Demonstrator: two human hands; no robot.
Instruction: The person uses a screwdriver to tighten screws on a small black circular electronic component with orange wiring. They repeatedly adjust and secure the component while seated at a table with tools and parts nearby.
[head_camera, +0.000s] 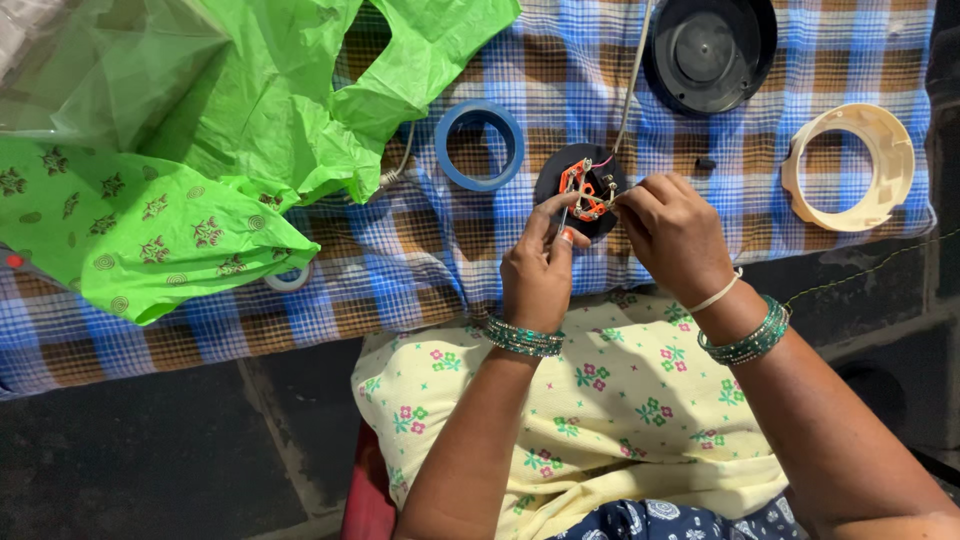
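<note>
**2 hands at a small wired disc on a checked cloth**

While the checked cloth in blue, brown and white covers the whole work surface, it serves as a soft bed that keeps small parts from rolling away. On its left lies 1 crumpled green plastic bag over a green printed fabric, pushed aside, seemingly to leave the middle free. At the top right sits 1 black round housing, open side up, and further right 1 cream plastic ring, both laid flat and well apart from the hands, as parts set by. Left of centre lies 1 blue tape roll, near enough to reach.

Between the 2 hands, at the cloth's near edge, rests the black disc with orange terminal pieces, 1 pale cord running up from it. Left hand is closed in a pinch on a thin metal tool whose tip meets the disc, probably to work a terminal. Right hand is curled with fingertips pressed on the disc's right edge, likely steadying it; whether it pinches a wire I cannot tell. Each wrist carries green bangles.
</note>
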